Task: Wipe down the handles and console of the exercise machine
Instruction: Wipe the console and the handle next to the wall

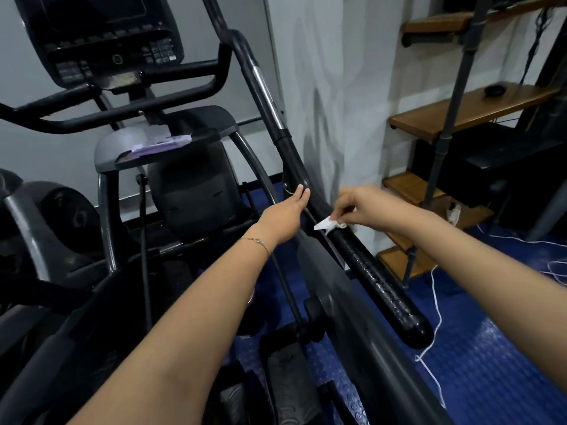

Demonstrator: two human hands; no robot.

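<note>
The handle-wiping step is under way: the right hand (365, 207) is pinching a small white wipe (326, 224) against the long right handle (362, 259), which is running down beside the wall. The left hand (287, 214) is steadying that bar higher up, fingers seemingly curled on it, though the grip is hidden. The console (101, 38) is waiting above; next, the wipe is needing a firm stroke along the grip
</note>
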